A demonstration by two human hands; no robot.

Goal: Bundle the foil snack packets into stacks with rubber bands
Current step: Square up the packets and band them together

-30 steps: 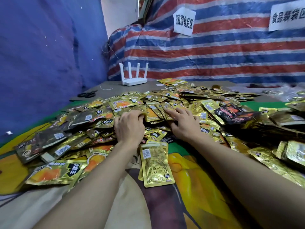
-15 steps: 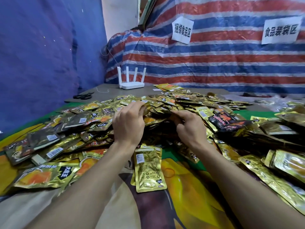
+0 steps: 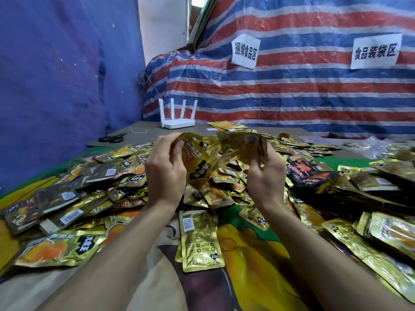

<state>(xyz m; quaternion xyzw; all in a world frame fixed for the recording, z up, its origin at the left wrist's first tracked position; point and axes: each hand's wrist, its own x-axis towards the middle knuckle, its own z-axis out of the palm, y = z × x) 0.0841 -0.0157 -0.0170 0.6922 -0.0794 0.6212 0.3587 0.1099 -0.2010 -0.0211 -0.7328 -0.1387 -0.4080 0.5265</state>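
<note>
Printed cloth: nearest item I log. Orange and green print across the lower frame, with the stock lying on it.
Single packet: gold foil, back side up, barcode end toward the heap. It lies flat on the cloth at lower centre, between the two forearms.
Loose heap: gold foil pieces overlapping across the whole mid-frame, from left edge to right edge. I cannot number them.
Left hand: raised above the heap at centre, fingers curled round a lettered packet, gold with black characters, held tilted.
Right hand: raised level with the left, just right of centre, grasping gold packets. Blur keeps me from counting them. Their edges overlap the lettered packet.
Black-and-red packets: a few, on the heap just right of the right hand.
Scissors: black, on bare tabletop beyond the heap, left of centre.
Router: white, four upright antennas, at the table's far edge, above the left hand in frame.
Striped tarp: red, blue and white, upper right.
Paper signs: two white sheets with black characters, on the tarp.
Blue sheet: upper left.
</note>
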